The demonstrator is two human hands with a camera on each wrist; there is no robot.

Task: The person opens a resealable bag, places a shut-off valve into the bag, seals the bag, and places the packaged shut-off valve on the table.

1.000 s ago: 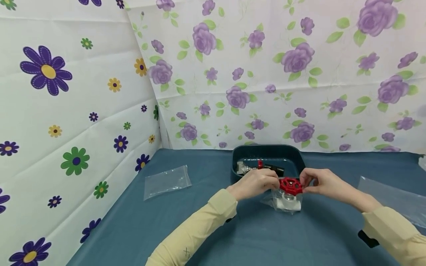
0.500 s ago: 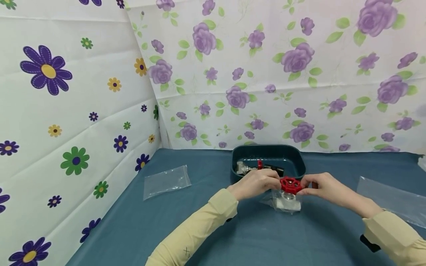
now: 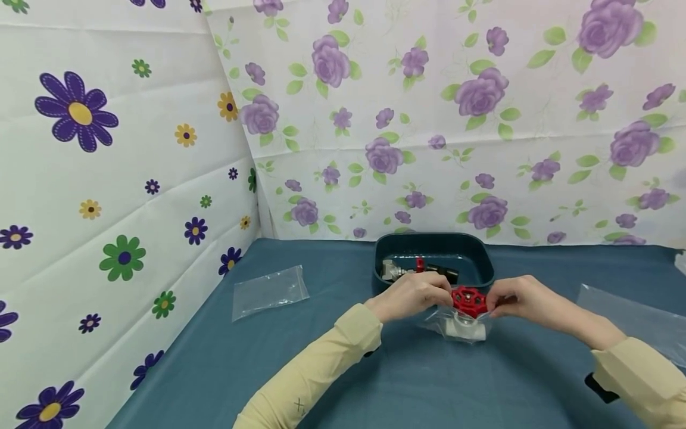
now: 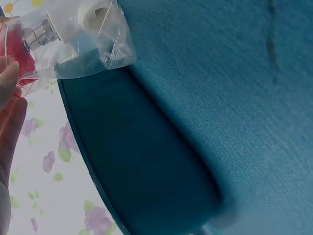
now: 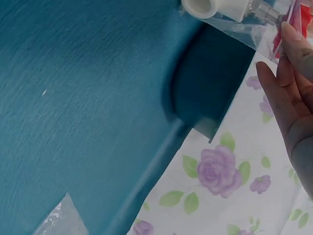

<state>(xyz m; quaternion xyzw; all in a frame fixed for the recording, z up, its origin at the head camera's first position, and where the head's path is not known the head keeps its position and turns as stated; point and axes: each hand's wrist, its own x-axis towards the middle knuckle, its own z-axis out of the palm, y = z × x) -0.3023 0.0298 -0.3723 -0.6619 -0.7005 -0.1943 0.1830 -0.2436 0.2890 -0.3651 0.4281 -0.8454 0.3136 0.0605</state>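
A valve with a red handwheel and a white body stands in a clear plastic bag, in front of the dark teal tray. My left hand pinches the bag at the wheel's left side; in the left wrist view its thumb lies against the film. On the opposite side, my right hand pinches the bag's edge between thumb and finger, beside the wheel. The right wrist view shows the valve's metal neck inside the film. The wheel rises above the bag's lower folds.
Behind the hands, the tray holds a silver fitting, a small red-handled part and a black piece. Flat clear bags lie at left and right. Flowered cloth hangs behind the blue tabletop.
My right fingers shifted at the wheel's right side, parting a little and then closing on the bag's edge. The film there now spreads further right. My left hand has stayed nearly still.
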